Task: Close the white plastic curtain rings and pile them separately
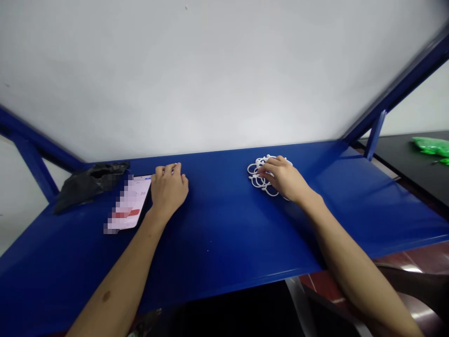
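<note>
A small pile of white plastic rings with little tabs, like curtain rings, lies on the blue table, right of the middle. My right hand is over the pile, its thumb and fingertips pinched at one of the rings; the palm hides part of the heap. My left hand rests palm down on the table, fingers slightly bent and apart, with nothing visible in it. Close by on its left lies a phone with a lit screen, partly blurred out by blocks.
A crumpled black plastic bag lies at the table's back left. Blue slanted braces stand at both sides, with a pale wall behind. On a dark surface at the far right is a green bag.
</note>
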Demonstrator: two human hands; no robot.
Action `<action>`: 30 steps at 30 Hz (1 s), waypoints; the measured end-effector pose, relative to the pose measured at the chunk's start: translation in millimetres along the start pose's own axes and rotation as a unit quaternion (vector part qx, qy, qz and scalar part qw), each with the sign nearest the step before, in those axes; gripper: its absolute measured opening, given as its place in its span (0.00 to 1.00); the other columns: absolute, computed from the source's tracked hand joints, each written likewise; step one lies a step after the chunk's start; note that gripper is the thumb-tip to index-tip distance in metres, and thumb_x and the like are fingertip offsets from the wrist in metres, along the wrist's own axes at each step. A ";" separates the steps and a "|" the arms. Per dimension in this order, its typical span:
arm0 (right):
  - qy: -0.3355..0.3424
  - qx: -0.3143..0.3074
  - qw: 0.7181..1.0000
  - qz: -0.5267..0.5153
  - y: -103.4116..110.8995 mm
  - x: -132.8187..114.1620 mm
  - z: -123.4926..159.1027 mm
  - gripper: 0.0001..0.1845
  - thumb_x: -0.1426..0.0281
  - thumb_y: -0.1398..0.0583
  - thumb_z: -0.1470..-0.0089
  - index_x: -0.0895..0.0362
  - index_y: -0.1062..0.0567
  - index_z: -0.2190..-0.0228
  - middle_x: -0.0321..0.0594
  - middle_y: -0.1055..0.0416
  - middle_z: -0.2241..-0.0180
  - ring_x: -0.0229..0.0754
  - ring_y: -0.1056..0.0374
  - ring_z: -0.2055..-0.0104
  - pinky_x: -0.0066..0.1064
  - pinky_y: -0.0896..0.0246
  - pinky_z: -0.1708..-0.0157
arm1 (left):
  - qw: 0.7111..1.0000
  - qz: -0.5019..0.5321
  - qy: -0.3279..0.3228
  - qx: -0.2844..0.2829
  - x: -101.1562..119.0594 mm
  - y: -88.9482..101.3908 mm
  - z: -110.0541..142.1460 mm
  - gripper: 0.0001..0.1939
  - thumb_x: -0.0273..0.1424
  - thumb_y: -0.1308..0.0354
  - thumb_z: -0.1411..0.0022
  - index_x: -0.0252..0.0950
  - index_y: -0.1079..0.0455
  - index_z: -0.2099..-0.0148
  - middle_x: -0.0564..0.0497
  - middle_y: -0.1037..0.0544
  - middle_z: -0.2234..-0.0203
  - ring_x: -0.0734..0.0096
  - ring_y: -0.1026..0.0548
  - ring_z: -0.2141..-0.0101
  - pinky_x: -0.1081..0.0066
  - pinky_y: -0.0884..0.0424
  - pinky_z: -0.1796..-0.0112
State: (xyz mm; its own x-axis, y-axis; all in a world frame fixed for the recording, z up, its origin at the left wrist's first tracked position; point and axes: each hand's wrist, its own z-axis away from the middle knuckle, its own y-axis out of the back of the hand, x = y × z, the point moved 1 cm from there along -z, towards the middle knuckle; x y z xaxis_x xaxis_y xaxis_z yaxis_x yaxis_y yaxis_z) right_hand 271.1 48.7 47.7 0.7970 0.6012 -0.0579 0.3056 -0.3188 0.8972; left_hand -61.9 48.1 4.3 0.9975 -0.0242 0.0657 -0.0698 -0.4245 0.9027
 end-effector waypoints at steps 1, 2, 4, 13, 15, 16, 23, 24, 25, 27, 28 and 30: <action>0.001 -0.014 1.000 -0.003 -0.7 5.4 0.9 0.08 0.73 0.42 0.37 0.55 0.21 0.64 0.44 0.24 0.65 0.47 0.37 0.64 0.38 0.37 0.63 | 1.000 -0.024 0.002 -0.014 -3.2 0.6 -0.6 0.23 0.34 0.54 0.31 0.30 0.32 0.39 0.36 0.26 0.46 0.41 0.35 0.46 0.49 0.37 0.50; 0.001 -0.023 1.000 -0.006 -1.3 9.5 1.7 0.07 0.73 0.41 0.38 0.55 0.21 0.64 0.44 0.24 0.65 0.47 0.37 0.63 0.38 0.37 0.63 | 0.999 -0.043 0.001 -0.027 -4.8 1.6 -0.6 0.23 0.34 0.53 0.32 0.29 0.31 0.41 0.35 0.26 0.47 0.40 0.35 0.47 0.49 0.37 0.51; -0.001 -0.028 1.000 -0.004 -1.7 14.1 3.1 0.06 0.73 0.39 0.39 0.54 0.21 0.64 0.43 0.23 0.65 0.48 0.37 0.63 0.39 0.37 0.63 | 0.997 -0.065 -0.008 -0.046 -4.7 4.1 0.4 0.21 0.35 0.53 0.32 0.29 0.29 0.44 0.34 0.25 0.49 0.40 0.34 0.48 0.50 0.37 0.52; 0.002 0.038 0.999 -0.006 -2.8 1.5 1.9 0.11 0.69 0.42 0.36 0.56 0.21 0.56 0.48 0.24 0.58 0.51 0.37 0.56 0.44 0.34 0.58 | 0.997 -0.020 0.006 -0.074 1.3 5.1 -0.4 0.17 0.34 0.50 0.32 0.33 0.32 0.45 0.39 0.21 0.55 0.44 0.31 0.51 0.53 0.36 0.54; 0.014 0.039 0.999 -0.015 -5.4 -5.1 0.9 0.11 0.69 0.43 0.35 0.56 0.21 0.56 0.48 0.25 0.58 0.51 0.36 0.56 0.45 0.34 0.56 | 0.997 -0.009 0.013 -0.076 2.7 4.3 -0.2 0.19 0.32 0.50 0.33 0.33 0.34 0.42 0.39 0.21 0.55 0.45 0.31 0.51 0.53 0.36 0.54; 0.021 0.037 0.999 -0.021 -6.7 -8.8 0.5 0.11 0.69 0.43 0.35 0.56 0.21 0.57 0.48 0.25 0.57 0.51 0.36 0.55 0.46 0.34 0.54 | 0.997 -0.007 0.012 -0.075 3.8 4.6 0.1 0.20 0.32 0.51 0.33 0.32 0.35 0.41 0.38 0.21 0.55 0.45 0.31 0.51 0.52 0.37 0.54; 0.052 0.025 0.997 -0.053 -14.5 -32.4 -0.6 0.14 0.67 0.45 0.33 0.58 0.22 0.55 0.48 0.26 0.56 0.50 0.36 0.53 0.45 0.35 0.50 | 0.999 0.034 0.018 -0.025 16.2 21.6 2.1 0.19 0.31 0.52 0.32 0.33 0.33 0.42 0.40 0.20 0.56 0.44 0.30 0.50 0.51 0.36 0.52; 0.055 0.024 0.997 -0.054 -15.5 -34.7 -0.5 0.14 0.67 0.45 0.33 0.58 0.22 0.55 0.48 0.26 0.56 0.50 0.36 0.53 0.45 0.35 0.50 | 0.998 0.053 0.025 -0.010 18.1 24.8 1.9 0.19 0.30 0.51 0.33 0.33 0.33 0.43 0.40 0.19 0.57 0.45 0.30 0.50 0.51 0.36 0.51; 0.058 0.022 0.996 -0.057 -16.4 -36.8 -0.3 0.14 0.67 0.46 0.33 0.59 0.22 0.55 0.48 0.26 0.56 0.50 0.36 0.53 0.44 0.35 0.49 | 0.996 0.078 0.031 0.005 20.0 28.0 1.8 0.18 0.30 0.51 0.33 0.33 0.32 0.43 0.41 0.19 0.58 0.47 0.29 0.51 0.52 0.35 0.51; 0.062 0.014 0.996 -0.062 -17.6 -40.3 -0.1 0.15 0.67 0.46 0.33 0.59 0.22 0.54 0.48 0.26 0.56 0.49 0.36 0.53 0.44 0.35 0.49 | 0.987 0.149 0.045 0.028 23.9 34.0 1.7 0.17 0.29 0.49 0.35 0.34 0.31 0.45 0.44 0.20 0.60 0.53 0.26 0.55 0.55 0.32 0.52; 0.064 0.008 0.996 -0.066 -18.0 -41.8 -0.1 0.15 0.67 0.46 0.32 0.59 0.22 0.53 0.48 0.26 0.56 0.49 0.35 0.53 0.43 0.35 0.50 | 0.979 0.192 0.055 0.031 25.7 36.6 1.9 0.17 0.29 0.49 0.36 0.35 0.31 0.46 0.45 0.20 0.62 0.57 0.25 0.58 0.58 0.31 0.54; 0.066 -0.003 0.995 -0.075 -18.8 -44.6 0.0 0.16 0.67 0.47 0.32 0.59 0.23 0.51 0.49 0.26 0.55 0.49 0.35 0.53 0.43 0.34 0.50 | 0.958 0.275 0.078 0.019 29.1 40.6 2.7 0.16 0.29 0.48 0.37 0.37 0.30 0.48 0.49 0.20 0.65 0.64 0.24 0.64 0.63 0.28 0.59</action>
State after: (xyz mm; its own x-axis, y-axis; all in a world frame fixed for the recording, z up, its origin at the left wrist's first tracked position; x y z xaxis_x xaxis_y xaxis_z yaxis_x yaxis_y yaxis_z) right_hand 229.8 27.9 33.4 0.6672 0.7328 -0.1334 0.4127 -0.2146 0.8853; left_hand -35.7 27.8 41.6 0.7969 -0.1202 0.5920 -0.5812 -0.4195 0.6972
